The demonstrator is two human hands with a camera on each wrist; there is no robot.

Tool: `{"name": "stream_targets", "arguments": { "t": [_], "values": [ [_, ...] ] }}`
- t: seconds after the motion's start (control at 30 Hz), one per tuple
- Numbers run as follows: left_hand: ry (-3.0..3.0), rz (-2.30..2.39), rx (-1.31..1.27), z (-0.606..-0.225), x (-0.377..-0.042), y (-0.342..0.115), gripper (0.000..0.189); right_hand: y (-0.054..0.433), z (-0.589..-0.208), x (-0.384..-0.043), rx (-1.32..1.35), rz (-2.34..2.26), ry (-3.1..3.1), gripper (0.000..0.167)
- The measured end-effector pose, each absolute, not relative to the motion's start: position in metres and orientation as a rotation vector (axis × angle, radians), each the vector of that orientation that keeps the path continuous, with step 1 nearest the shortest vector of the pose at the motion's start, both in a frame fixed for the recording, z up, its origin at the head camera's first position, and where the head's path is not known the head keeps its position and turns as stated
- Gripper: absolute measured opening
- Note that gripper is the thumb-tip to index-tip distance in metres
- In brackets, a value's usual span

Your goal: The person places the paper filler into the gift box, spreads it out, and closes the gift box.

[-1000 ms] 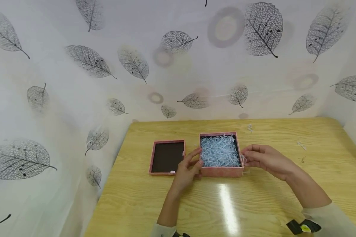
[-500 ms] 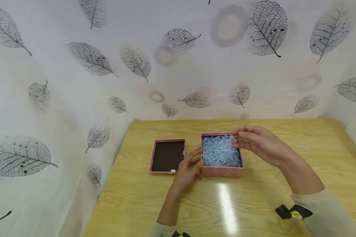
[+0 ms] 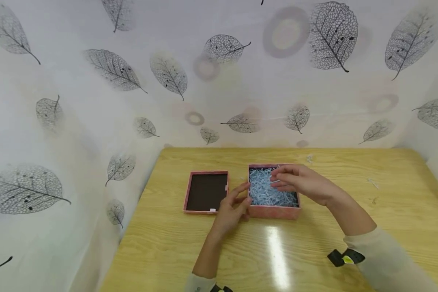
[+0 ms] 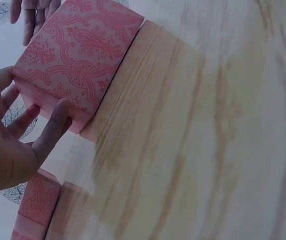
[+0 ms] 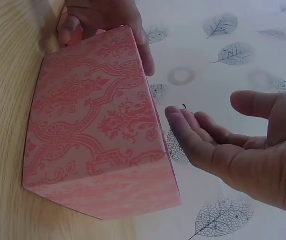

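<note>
A pink patterned box (image 3: 273, 212) stands on the table, filled with pale blue shredded paper (image 3: 260, 190). My left hand (image 3: 230, 210) touches its left side; in the left wrist view the spread fingers of that left hand (image 4: 12, 145) rest against the box wall (image 4: 55, 100). Above the right part of the filling hovers my right hand (image 3: 304, 181), fingers loosely extended. Seen from the right wrist, that right hand (image 5: 243, 147) has thumb and fingers apart, with nothing visible between them. Left of the box lies its pink-rimmed lid (image 3: 207, 192), dark inside facing up.
Stray paper shreds (image 3: 373, 183) lie on the right side of the wooden table (image 3: 190, 247), and another bit of shred (image 3: 309, 158) is behind the box. A curtain with leaf prints (image 3: 241, 81) hangs along the table's back and left.
My right hand has gone from the box's right side, where it pinched paper shreds, up and left over the filling. Its fingers have loosened. The left hand stays in place.
</note>
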State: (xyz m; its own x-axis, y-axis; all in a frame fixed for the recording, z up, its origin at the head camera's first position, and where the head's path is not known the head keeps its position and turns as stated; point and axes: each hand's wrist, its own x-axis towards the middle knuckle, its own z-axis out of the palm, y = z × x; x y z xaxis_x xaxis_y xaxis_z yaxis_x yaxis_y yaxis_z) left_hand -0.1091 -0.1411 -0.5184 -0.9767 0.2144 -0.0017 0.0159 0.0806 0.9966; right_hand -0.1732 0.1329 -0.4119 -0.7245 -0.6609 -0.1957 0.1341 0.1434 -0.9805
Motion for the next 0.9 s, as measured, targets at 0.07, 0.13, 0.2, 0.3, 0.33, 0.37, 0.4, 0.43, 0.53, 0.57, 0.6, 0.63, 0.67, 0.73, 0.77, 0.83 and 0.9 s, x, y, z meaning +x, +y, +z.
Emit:
{"name": "stream_targets", "arguments": {
  "t": [0.07, 0.13, 0.2, 0.3, 0.33, 0.37, 0.4, 0.43, 0.53, 0.57, 0.6, 0.63, 0.67, 0.73, 0.77, 0.83, 0.9],
  "values": [
    [2.202, 2.017, 0.239, -0.517, -0.108, -0.142, 0.047, 0.129, -0.417, -0.175, -0.510, -1.645, 1.770, 0.052],
    [2.205, 2.011, 0.247, -0.516, -0.108, -0.142, 0.048, 0.122, -0.423, -0.177, -0.509, -1.635, 1.713, 0.052],
    [2.207, 2.013, 0.260, -0.515, -0.108, -0.143, 0.048, 0.112, -0.431, -0.179, -0.493, -1.634, 1.633, 0.051],
    [2.206, 2.017, 0.272, -0.516, -0.108, -0.143, 0.048, 0.095, -0.445, -0.183, -0.432, -1.650, 1.550, 0.047],
    [2.208, 2.015, 0.277, -0.517, -0.108, -0.143, 0.048, 0.089, -0.449, -0.185, -0.401, -1.656, 1.537, 0.045],
    [2.210, 2.013, 0.280, -0.517, -0.108, -0.144, 0.048, 0.083, -0.454, -0.186, -0.371, -1.657, 1.538, 0.043],
    [2.209, 2.014, 0.282, -0.517, -0.108, -0.143, 0.049, 0.079, -0.458, -0.187, -0.346, -1.652, 1.551, 0.042],
    [2.207, 2.016, 0.285, -0.518, -0.109, -0.143, 0.049, 0.074, -0.461, -0.189, -0.324, -1.638, 1.575, 0.041],
    [2.200, 2.020, 0.288, -0.519, -0.109, -0.142, 0.049, 0.068, -0.468, -0.192, -0.276, -1.595, 1.642, 0.042],
    [2.197, 2.022, 0.286, -0.519, -0.109, -0.142, 0.050, 0.068, -0.469, -0.192, -0.272, -1.583, 1.659, 0.042],
    [2.193, 2.024, 0.286, -0.519, -0.109, -0.142, 0.050, 0.069, -0.468, -0.192, -0.267, -1.580, 1.661, 0.043],
    [2.192, 2.023, 0.283, -0.520, -0.109, -0.141, 0.050, 0.071, -0.467, -0.192, -0.263, -1.583, 1.655, 0.043],
    [2.192, 2.023, 0.282, -0.520, -0.109, -0.142, 0.049, 0.074, -0.465, -0.191, -0.259, -1.596, 1.647, 0.043],
    [2.192, 2.024, 0.279, -0.521, -0.110, -0.142, 0.049, 0.081, -0.458, -0.192, -0.244, -1.640, 1.634, 0.043],
    [2.194, 2.023, 0.278, -0.521, -0.110, -0.142, 0.048, 0.084, -0.455, -0.193, -0.228, -1.674, 1.633, 0.043],
    [2.196, 2.028, 0.275, -0.521, -0.110, -0.142, 0.048, 0.091, -0.449, -0.196, -0.206, -1.724, 1.653, 0.047],
    [2.199, 2.030, 0.268, -0.520, -0.110, -0.143, 0.048, 0.093, -0.447, -0.201, -0.175, -1.757, 1.686, 0.050]
  ]
}}
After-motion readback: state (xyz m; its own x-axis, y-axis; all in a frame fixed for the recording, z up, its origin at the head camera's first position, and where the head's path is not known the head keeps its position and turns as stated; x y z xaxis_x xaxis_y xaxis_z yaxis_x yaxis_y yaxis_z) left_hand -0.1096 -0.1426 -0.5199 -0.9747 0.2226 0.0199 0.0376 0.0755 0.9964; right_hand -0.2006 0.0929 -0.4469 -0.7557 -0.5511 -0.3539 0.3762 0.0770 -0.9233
